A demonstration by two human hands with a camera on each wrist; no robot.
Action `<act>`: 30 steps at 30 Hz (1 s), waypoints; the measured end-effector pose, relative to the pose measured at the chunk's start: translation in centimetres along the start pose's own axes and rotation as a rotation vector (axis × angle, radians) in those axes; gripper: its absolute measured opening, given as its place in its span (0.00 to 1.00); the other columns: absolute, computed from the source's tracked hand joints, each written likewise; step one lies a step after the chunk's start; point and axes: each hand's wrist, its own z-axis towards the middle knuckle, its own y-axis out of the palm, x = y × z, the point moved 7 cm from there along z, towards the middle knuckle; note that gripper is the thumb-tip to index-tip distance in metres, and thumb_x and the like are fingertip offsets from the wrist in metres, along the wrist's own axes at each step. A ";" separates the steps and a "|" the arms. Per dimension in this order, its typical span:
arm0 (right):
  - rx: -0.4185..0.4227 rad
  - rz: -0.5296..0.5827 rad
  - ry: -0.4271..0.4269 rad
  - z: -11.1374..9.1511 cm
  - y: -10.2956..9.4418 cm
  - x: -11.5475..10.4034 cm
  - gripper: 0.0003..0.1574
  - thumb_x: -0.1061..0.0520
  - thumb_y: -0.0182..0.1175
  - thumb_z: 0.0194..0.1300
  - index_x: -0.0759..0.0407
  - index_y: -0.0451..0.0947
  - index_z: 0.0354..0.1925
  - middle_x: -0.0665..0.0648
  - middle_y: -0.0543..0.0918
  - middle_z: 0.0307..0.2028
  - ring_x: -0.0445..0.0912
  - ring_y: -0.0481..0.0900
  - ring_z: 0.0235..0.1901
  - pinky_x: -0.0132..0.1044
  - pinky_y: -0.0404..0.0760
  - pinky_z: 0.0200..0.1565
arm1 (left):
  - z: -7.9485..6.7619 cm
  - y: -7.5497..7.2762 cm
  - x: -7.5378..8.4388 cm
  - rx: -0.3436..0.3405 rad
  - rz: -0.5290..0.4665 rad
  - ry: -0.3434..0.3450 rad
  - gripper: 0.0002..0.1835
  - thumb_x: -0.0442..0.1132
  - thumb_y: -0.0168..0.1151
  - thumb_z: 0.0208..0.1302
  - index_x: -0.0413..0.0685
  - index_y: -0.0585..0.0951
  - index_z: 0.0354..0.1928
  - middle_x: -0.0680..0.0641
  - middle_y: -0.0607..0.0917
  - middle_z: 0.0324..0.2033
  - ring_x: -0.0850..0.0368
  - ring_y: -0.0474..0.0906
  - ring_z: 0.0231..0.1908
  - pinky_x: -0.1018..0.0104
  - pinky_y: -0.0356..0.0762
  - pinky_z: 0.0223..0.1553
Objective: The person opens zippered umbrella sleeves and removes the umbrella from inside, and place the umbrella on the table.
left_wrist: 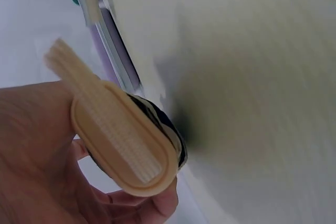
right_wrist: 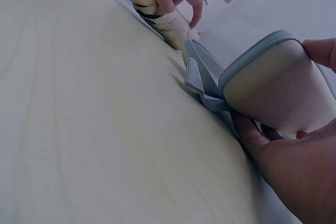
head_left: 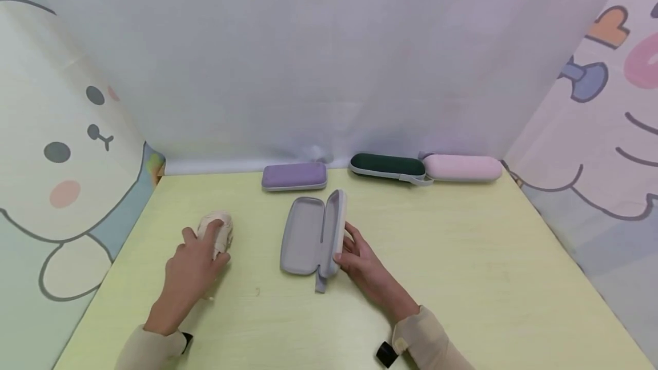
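My left hand [head_left: 187,270] grips a folded compact umbrella [head_left: 223,240] over the left part of the table. In the left wrist view, its oval beige handle end [left_wrist: 163,153] faces the camera, with a ribbed wrist strap [left_wrist: 113,124] across it; dark-edged cream fabric shows behind. At the middle of the table an unzipped hard case [head_left: 302,238] lies spread, grey inside, with a small loop [head_left: 321,283] at its near end. My right hand [head_left: 367,267] holds the raised, pale outer half [right_wrist: 270,87] of this case, thumb at its near edge.
Along the back edge lie a purple case [head_left: 295,176], a dark green case [head_left: 388,165] with a grey strap, and a pink case [head_left: 462,168]. A plain curtain [head_left: 329,61] hangs behind the table [head_left: 462,278]; cartoon-printed cloths stand at both sides.
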 end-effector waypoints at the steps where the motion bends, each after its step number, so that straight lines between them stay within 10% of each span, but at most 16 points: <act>1: -0.001 -0.002 0.000 0.0 0.0 -0.1 0.51 0.63 0.55 0.65 0.42 0.42 0.77 0.61 0.53 0.76 0.49 0.62 0.69 0.35 0.72 0.61 | 0.1 -0.1 -0.6 -0.004 -0.003 -0.011 0.36 0.47 0.58 0.61 0.56 0.59 0.70 0.30 0.64 0.41 0.46 0.68 0.21 0.59 0.61 0.12; 30: 0.012 -0.032 0.017 0.2 -0.2 0.3 0.50 0.63 0.56 0.66 0.41 0.44 0.76 0.60 0.55 0.75 0.49 0.63 0.69 0.36 0.72 0.61 | 7.4 -2.6 -15.1 -0.095 -0.046 0.002 0.37 0.40 0.44 0.71 0.48 0.43 0.77 0.09 0.59 0.48 0.13 0.62 0.42 0.33 0.64 0.32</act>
